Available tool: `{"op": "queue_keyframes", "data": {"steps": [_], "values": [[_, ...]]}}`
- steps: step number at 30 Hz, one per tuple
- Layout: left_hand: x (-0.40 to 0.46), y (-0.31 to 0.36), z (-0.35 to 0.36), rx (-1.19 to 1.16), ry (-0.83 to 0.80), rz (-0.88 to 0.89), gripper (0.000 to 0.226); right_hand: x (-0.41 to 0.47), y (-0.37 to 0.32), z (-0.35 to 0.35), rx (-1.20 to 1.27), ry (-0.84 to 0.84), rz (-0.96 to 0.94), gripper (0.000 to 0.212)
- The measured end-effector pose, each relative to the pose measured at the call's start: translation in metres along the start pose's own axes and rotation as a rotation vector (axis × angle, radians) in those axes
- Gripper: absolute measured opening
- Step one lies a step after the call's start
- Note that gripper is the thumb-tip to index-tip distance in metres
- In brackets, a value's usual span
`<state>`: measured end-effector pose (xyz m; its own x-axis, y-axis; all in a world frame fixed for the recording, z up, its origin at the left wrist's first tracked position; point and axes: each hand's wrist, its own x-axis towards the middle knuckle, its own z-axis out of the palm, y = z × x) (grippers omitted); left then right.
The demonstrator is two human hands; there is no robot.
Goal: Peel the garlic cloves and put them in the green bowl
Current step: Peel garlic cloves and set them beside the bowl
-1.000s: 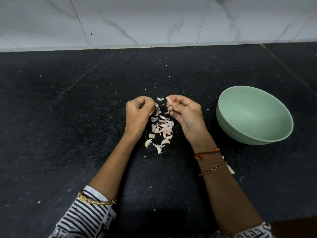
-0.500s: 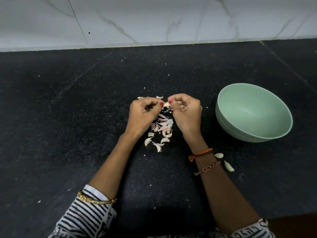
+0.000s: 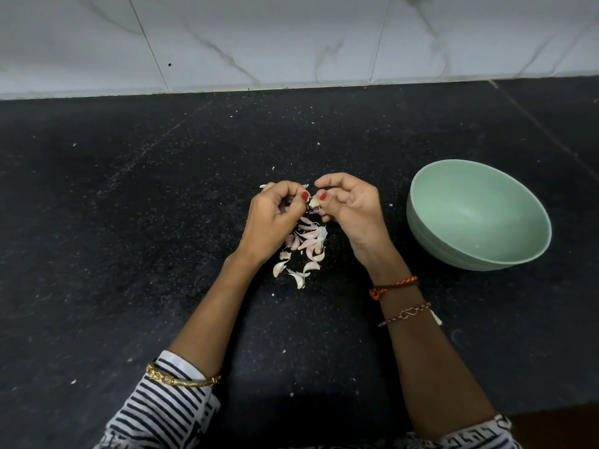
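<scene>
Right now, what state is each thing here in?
Bowl: upright, nothing visible inside.
Clove: pinched between both thumbs, partly peeled.
Left hand: curled, pinching the clove.
Right hand: curled, pinching the clove.
Pile: loose skins and cloves on the counter.

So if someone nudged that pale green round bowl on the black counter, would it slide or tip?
The pale green round bowl looks empty, so it is probably light and would slide on the smooth black counter. It already sits tilted, which hints at a rounded base, so a push at the rim might rock it.
</scene>
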<state>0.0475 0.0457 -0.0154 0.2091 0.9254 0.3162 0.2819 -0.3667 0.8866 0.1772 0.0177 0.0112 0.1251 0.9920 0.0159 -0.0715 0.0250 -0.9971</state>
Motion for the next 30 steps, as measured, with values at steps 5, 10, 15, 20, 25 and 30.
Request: {"op": "queue_keyframes", "data": {"steps": [5,10,15,20,25,30], "values": [[0.002,-0.004,-0.002,-0.012,0.081,-0.107,0.017,-0.002,-0.004,0.001,0.204,-0.035,0.065,0.012],[0.001,-0.006,-0.005,0.153,0.259,-0.061,0.037,0.001,0.004,0.001,0.107,0.172,-0.04,0.01],[0.0,-0.009,-0.003,0.141,0.154,-0.012,0.02,0.002,0.008,0.005,0.033,0.252,-0.076,0.011],[-0.001,-0.002,0.001,-0.122,0.084,-0.062,0.008,0.002,0.011,0.005,-0.044,0.252,-0.1,0.018],[-0.003,0.005,0.001,-0.167,0.062,-0.079,0.016,0.003,0.012,0.004,-0.152,0.264,-0.134,0.02],[-0.002,0.004,0.001,-0.132,0.049,-0.077,0.016,0.003,0.014,0.005,-0.227,0.263,-0.161,0.018]]}}
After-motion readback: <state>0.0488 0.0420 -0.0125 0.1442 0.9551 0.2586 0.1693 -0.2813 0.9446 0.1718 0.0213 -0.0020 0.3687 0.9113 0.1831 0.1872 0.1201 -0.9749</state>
